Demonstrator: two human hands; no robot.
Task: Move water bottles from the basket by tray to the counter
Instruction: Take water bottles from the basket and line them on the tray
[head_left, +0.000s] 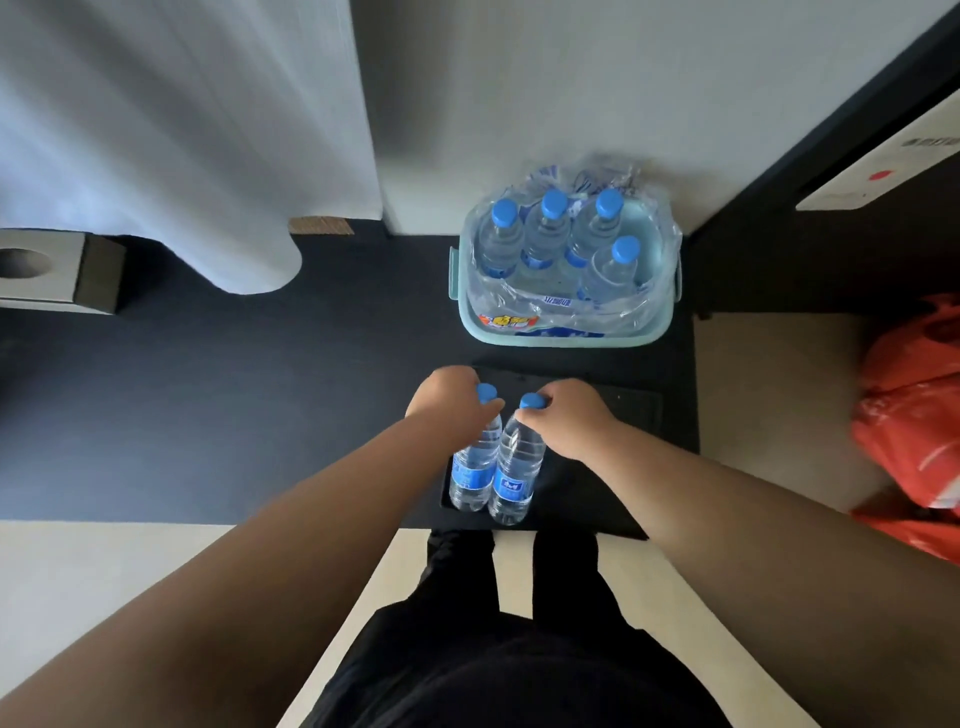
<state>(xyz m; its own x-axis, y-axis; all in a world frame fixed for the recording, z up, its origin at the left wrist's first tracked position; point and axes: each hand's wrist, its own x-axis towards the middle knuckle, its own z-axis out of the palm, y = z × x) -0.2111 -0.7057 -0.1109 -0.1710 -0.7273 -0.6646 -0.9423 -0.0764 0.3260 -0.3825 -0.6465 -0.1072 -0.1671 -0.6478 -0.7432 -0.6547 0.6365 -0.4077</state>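
A pale green basket (561, 338) stands on the dark floor by the wall, lined with torn clear plastic wrap and holding several blue-capped water bottles (545, 234). Nearer to me lies a black tray (613, 467). Two clear bottles with blue labels stand side by side at the tray's left part. My left hand (447, 400) grips the neck of the left bottle (472, 473). My right hand (566, 415) grips the cap end of the right bottle (514, 478).
A white curtain (171, 130) hangs at the left, with a grey box (57, 270) beside it. A dark cabinet (821, 171) runs along the right. An orange plastic bag (914, 405) lies on the light floor at the right. My legs stand below the tray.
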